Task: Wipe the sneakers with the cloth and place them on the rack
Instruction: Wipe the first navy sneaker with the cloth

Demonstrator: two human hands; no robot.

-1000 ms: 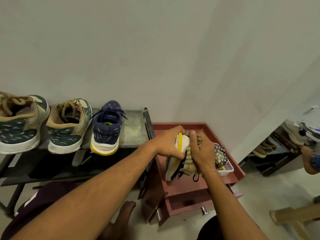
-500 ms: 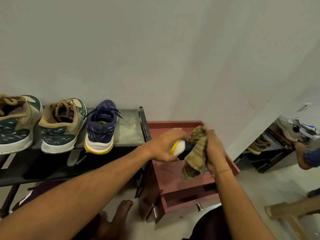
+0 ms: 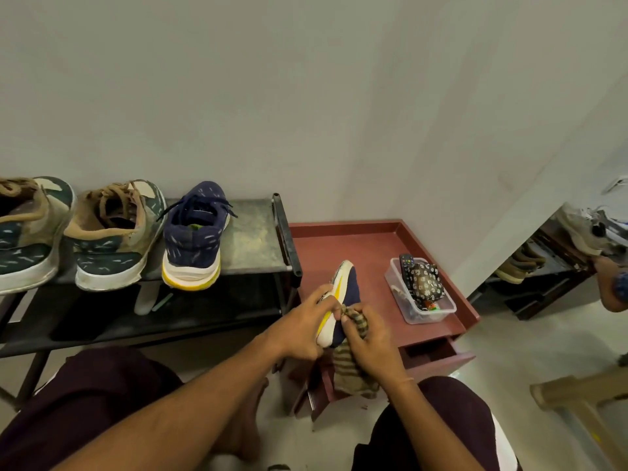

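Note:
My left hand (image 3: 300, 329) grips a navy sneaker with a white and yellow sole (image 3: 343, 294), held on its side with the toe pointing away over the red cabinet. My right hand (image 3: 368, 345) holds a striped brown cloth (image 3: 350, 363) pressed against the sneaker's heel end; the cloth hangs down below the hand. On the dark metal rack (image 3: 251, 239) stand the matching navy sneaker (image 3: 193, 237) and two green and tan sneakers (image 3: 114, 236) (image 3: 29, 232), heels toward me.
A red cabinet top (image 3: 339, 243) with a raised rim sits right of the rack, its drawer (image 3: 438, 355) partly open. A clear plastic box (image 3: 419, 290) of small items stands on it. A mirror at right reflects another shoe rack. My knees frame the bottom.
The view has tilted down. Both hands dropped lower with the sneaker, which turned toe-away, sole to the left. The cloth moved from hanging beside the shoe to its heel end.

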